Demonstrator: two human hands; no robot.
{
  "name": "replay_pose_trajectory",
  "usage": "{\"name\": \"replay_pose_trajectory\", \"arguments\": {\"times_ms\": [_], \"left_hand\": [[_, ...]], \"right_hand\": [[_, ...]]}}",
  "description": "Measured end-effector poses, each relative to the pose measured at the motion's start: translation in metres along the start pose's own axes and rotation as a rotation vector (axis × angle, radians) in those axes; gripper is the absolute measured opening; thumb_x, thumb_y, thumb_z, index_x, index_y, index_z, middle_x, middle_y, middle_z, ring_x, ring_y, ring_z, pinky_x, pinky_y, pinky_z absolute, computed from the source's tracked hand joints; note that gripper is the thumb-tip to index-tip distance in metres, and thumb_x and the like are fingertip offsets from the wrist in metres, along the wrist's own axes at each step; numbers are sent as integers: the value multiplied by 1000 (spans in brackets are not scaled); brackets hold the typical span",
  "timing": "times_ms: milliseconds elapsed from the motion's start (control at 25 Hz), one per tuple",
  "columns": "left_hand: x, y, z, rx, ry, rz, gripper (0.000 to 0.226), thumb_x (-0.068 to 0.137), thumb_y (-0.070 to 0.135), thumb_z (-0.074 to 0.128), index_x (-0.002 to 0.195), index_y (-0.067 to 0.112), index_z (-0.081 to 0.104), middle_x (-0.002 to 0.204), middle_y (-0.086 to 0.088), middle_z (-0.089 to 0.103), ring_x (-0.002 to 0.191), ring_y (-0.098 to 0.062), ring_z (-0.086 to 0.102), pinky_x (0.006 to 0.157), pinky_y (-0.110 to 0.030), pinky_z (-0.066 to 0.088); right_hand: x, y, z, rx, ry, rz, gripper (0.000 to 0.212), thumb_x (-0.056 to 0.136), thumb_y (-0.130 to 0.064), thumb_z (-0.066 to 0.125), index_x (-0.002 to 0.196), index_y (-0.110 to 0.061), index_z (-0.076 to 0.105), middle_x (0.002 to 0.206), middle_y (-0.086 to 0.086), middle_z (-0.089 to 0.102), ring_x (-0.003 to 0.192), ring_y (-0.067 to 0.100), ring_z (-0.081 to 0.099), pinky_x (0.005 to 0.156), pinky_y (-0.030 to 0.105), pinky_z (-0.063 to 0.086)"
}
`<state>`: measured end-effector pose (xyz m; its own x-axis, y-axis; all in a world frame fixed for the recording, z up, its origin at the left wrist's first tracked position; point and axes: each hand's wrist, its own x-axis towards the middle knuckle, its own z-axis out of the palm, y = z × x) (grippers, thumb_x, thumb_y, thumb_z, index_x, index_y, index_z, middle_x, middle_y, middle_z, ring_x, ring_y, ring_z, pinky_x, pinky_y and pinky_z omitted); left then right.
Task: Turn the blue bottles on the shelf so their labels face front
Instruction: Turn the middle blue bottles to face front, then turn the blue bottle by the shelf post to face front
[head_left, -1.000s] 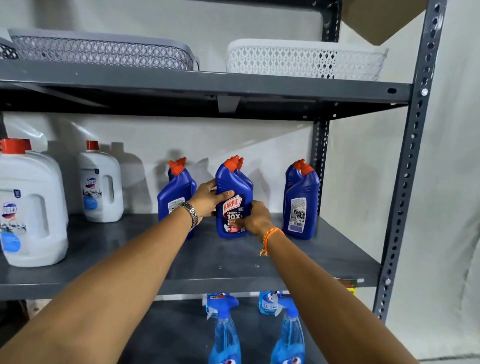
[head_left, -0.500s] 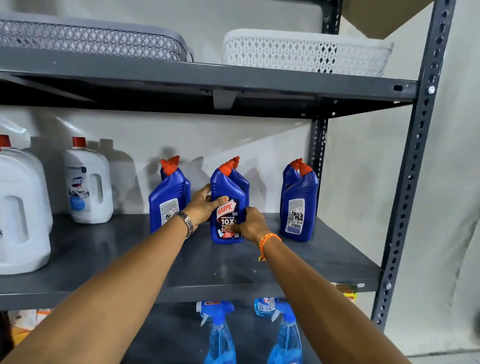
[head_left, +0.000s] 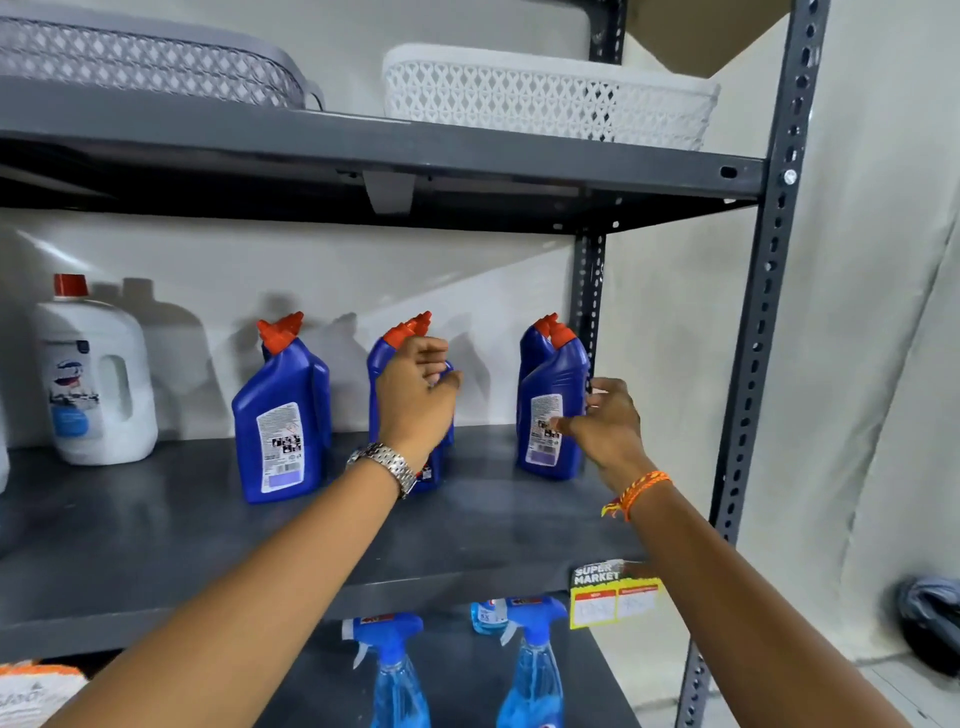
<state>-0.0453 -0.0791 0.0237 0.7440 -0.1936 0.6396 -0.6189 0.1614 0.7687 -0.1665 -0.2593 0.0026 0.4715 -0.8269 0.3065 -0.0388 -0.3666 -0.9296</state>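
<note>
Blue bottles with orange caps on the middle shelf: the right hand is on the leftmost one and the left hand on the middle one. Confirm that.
Wrong bottle for the right hand: the head view shows it on the rightmost blue bottle with an orange cap, not the leftmost. The left hand is on the middle blue bottle, as stated.

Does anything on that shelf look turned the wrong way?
Yes. The left blue bottle with the orange cap and the right blue bottle show their white back labels with small print, not the front.

Bare forearms; silver link watch (head_left: 385, 466), orange, perhaps braided, thread wristband (head_left: 638, 492).
</note>
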Motion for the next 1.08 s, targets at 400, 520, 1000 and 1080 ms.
{"name": "replay_pose_trajectory", "arguments": {"times_ms": [400, 520, 1000, 1080], "left_hand": [[12, -47, 119, -183, -457, -417, 32, 99, 8, 51, 131, 7, 53, 117, -9, 64, 115, -24, 57, 89, -28, 51], [7, -56, 126, -306, -401, -392, 34, 97, 4, 54, 131, 3, 54, 116, -17, 62, 107, -27, 60, 86, -33, 54], [-1, 41, 115, 28, -433, -119, 67, 69, 64, 70, 124, 27, 61, 110, 3, 74, 102, -16, 70, 88, -32, 54], [-6, 42, 124, -30, -348, -162, 68, 68, 54, 78, 121, 19, 55, 113, -3, 72, 101, -20, 70, 90, -40, 57]], "right_hand": [[33, 48, -10, -60, -405, 59, 62, 66, 4, 86, 123, -2, 61, 120, 16, 72, 112, 33, 68, 101, 51, 54], [38, 57, -6, -60, -352, 21, 59, 74, 3, 81, 129, 2, 60, 124, 19, 71, 113, 33, 69, 101, 50, 55], [-7, 17, -22, 26, -78, -233, 52, 62, -17, 89, 105, -17, 60, 96, -2, 69, 83, 14, 68, 71, 31, 60], [-17, 18, -19, -63, -38, -302, 69, 54, -24, 92, 107, -23, 48, 105, -2, 59, 91, 17, 62, 76, 31, 57]]}}
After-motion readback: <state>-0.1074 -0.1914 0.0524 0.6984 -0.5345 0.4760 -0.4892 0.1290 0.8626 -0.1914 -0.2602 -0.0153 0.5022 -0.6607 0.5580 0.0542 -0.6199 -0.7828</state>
